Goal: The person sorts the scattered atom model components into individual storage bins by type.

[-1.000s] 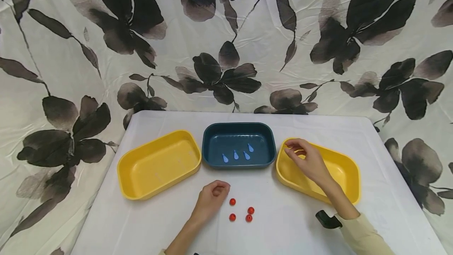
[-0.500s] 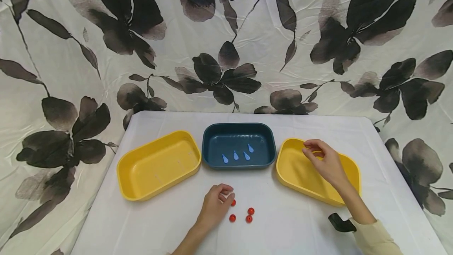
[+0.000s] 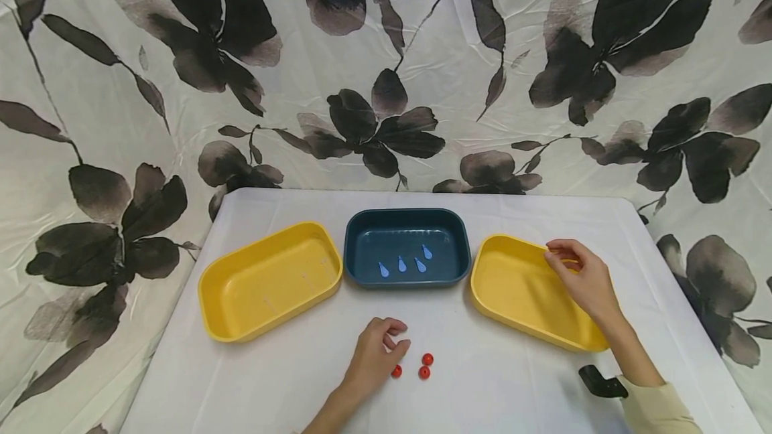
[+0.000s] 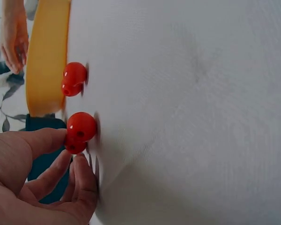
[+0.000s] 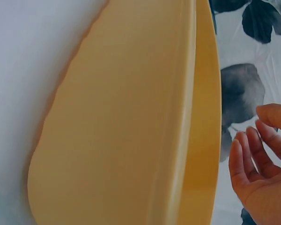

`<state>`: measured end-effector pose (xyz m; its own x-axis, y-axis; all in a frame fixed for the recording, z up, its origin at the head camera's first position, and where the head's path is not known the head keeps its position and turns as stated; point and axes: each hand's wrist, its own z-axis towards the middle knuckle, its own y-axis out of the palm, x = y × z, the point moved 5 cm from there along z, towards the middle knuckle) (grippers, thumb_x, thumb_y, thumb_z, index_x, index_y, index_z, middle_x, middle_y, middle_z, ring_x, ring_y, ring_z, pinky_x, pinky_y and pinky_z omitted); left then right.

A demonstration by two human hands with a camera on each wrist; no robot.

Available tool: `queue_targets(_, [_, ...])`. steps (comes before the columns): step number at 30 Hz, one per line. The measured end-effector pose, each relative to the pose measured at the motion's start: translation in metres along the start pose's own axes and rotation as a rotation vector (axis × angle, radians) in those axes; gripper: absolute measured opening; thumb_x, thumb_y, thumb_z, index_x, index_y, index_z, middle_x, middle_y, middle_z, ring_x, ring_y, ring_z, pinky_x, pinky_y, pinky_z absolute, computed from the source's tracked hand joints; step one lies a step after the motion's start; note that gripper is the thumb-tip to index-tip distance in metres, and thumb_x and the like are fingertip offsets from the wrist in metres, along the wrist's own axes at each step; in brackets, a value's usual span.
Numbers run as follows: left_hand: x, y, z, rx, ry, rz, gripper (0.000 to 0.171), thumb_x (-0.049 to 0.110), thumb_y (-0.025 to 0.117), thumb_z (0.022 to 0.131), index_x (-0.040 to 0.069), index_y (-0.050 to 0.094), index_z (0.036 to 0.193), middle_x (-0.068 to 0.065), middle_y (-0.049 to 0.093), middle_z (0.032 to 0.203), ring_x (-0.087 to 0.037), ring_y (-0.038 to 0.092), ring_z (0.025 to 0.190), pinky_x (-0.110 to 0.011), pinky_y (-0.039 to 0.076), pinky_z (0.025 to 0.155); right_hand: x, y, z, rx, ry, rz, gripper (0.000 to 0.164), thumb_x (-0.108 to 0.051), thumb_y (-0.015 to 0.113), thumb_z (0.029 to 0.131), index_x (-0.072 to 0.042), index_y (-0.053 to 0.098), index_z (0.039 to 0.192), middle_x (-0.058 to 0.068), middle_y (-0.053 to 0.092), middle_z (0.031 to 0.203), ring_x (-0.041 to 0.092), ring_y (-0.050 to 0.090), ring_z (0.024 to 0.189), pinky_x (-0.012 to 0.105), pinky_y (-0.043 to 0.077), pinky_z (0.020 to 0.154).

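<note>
My left hand (image 3: pixel 375 353) hovers low over the white table beside a small group of round red beads (image 3: pixel 425 372). In the left wrist view its thumb and fingertips stand apart around a rear red bead (image 4: pixel 75 146), partly hidden behind a nearer one; whether they touch it I cannot tell. From the head view, the hand covers that bead. My right hand (image 3: pixel 584 280) is over the right side of the right yellow tray (image 3: pixel 512 317), its fingers loosely bent and nothing visible between them. The right wrist view shows these fingers (image 5: pixel 255 145) parted, beyond the tray's rim.
A dark blue tray (image 3: pixel 407 283) at the back middle holds several light blue drop-shaped pieces (image 3: pixel 420 264). To its left stands another yellow tray (image 3: pixel 220 323) with a few faint, small marks or pieces inside. A black device (image 3: pixel 603 382) sits at my right wrist.
My left hand has moved right and slightly down, over the upper left bead, with thumb and fingers spreading. My right hand has drifted right across the right yellow tray.
</note>
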<state>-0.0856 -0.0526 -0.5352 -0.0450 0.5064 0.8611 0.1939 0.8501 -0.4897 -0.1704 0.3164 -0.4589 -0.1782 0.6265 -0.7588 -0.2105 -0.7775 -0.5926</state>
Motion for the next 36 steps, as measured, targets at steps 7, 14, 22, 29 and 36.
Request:
queue_targets(7, [0.003, 0.003, -0.002, -0.006, 0.074, 0.03, 0.008, 0.006, 0.074, 0.093, 0.006, 0.072, 0.1, 0.001, 0.06, 0.091, -0.01, 0.054, 0.076, -0.02, 0.048, 0.065, 0.012, -0.013, -0.001, 0.017, 0.052, -0.042, 0.03, -0.018, 0.068, 0.101, 0.003, 0.065, 0.121, 0.021, 0.068, 0.113, -0.013, 0.052, 0.09, 0.0, 0.041, 0.083])
queue_targets(14, [0.003, 0.004, -0.002, -0.004, 0.071, 0.063, 0.003, 0.008, 0.075, 0.093, 0.008, 0.072, 0.096, 0.004, 0.058, 0.086, -0.008, 0.053, 0.073, -0.02, 0.048, 0.064, 0.023, -0.027, -0.003, 0.06, 0.076, -0.081, 0.03, -0.02, 0.066, 0.102, 0.004, 0.065, 0.121, 0.021, 0.068, 0.112, -0.015, 0.051, 0.089, 0.0, 0.039, 0.083])
queue_targets(22, [0.005, 0.001, -0.002, 0.001, 0.045, 0.025, 0.003, 0.008, 0.073, 0.095, 0.005, 0.073, 0.097, 0.002, 0.057, 0.085, -0.008, 0.053, 0.073, -0.018, 0.051, 0.066, 0.039, -0.039, -0.005, 0.063, 0.114, -0.118, 0.034, -0.022, 0.064, 0.103, 0.005, 0.064, 0.124, 0.023, 0.066, 0.116, -0.018, 0.046, 0.089, -0.001, 0.038, 0.079])
queue_targets(29, [0.004, -0.001, 0.001, 0.001, 0.033, -0.045, 0.007, 0.01, 0.07, 0.098, 0.004, 0.073, 0.1, 0.001, 0.062, 0.088, -0.01, 0.059, 0.08, -0.019, 0.054, 0.072, 0.052, -0.046, -0.007, 0.052, 0.157, -0.169, 0.037, -0.027, 0.062, 0.104, 0.004, 0.064, 0.125, 0.023, 0.066, 0.119, -0.02, 0.041, 0.091, -0.001, 0.037, 0.076])
queue_targets(36, [0.002, -0.003, 0.004, -0.02, -0.03, -0.119, 0.01, 0.015, 0.068, 0.1, 0.006, 0.073, 0.102, 0.0, 0.066, 0.093, -0.014, 0.062, 0.085, -0.02, 0.055, 0.076, 0.067, -0.05, -0.009, -0.01, 0.261, -0.187, 0.047, -0.036, 0.057, 0.106, 0.003, 0.061, 0.131, 0.025, 0.064, 0.125, -0.01, 0.044, 0.095, 0.0, 0.04, 0.075])
